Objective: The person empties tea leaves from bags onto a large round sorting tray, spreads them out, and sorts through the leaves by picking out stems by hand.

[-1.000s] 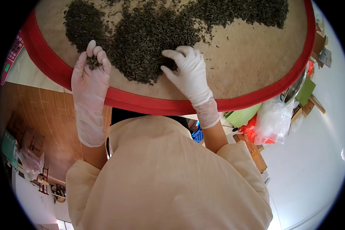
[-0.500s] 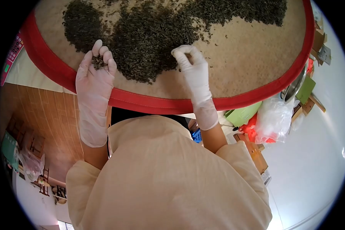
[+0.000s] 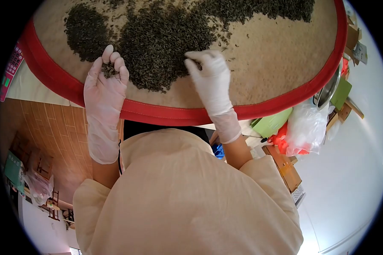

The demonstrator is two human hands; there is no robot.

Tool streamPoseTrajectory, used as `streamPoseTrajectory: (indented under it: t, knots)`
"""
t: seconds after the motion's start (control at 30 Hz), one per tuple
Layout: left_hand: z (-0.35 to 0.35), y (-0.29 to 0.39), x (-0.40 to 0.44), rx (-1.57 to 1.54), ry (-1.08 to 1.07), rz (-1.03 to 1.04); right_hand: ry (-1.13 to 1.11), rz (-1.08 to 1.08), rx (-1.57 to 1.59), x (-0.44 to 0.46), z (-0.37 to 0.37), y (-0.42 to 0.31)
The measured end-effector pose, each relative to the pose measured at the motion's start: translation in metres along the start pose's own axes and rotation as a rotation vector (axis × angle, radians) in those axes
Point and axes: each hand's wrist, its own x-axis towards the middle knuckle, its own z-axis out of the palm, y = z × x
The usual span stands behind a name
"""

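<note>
A large round tray point(image 3: 281, 76) with a red cloth rim carries a heap of dark, dry leaf-like pieces point(image 3: 157, 46). My left hand point(image 3: 105, 85), in a whitish glove, is palm up over the near left part of the tray, its fingers curled round a small clump of the dark pieces point(image 3: 109, 70). My right hand point(image 3: 210, 78), also gloved, hangs at the heap's right edge, slightly blurred. Its thumb and forefinger are a little apart, and nothing can be made out between them.
A pink device with buttons point(image 3: 11, 70) lies left of the tray. At the right are a metal bowl point(image 3: 328, 91), a clear plastic bag point(image 3: 306, 127), a green object point(image 3: 272, 125) and a wooden box point(image 3: 285, 170). Wooden flooring point(image 3: 55, 131) shows lower left.
Over the last second my left hand has shifted slightly right, still with its clump. My right hand closed its fingertips, moved off the heap, then came back left with them parted.
</note>
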Motion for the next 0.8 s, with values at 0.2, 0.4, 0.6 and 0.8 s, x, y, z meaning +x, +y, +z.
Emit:
streamPoseTrajectory:
  t: [0.2, 0.4, 0.6, 0.8]
  knots:
    - [0.002, 0.0, 0.0, 0.011, -0.01, 0.008, -0.12, -0.058, -0.095, -0.007, 0.027, -0.003]
    - [0.001, -0.001, -0.002, 0.008, 0.013, 0.014, -0.06, 0.116, 0.16, -0.009, 0.03, 0.001]
    - [-0.002, -0.009, 0.001, -0.01, 0.017, -0.015, -0.136, 0.455, 0.586, -0.006, 0.0, -0.007]
    - [0.0, -0.018, 0.002, -0.002, 0.06, -0.011, -0.18, 0.55, 0.755, -0.001, -0.02, -0.02]
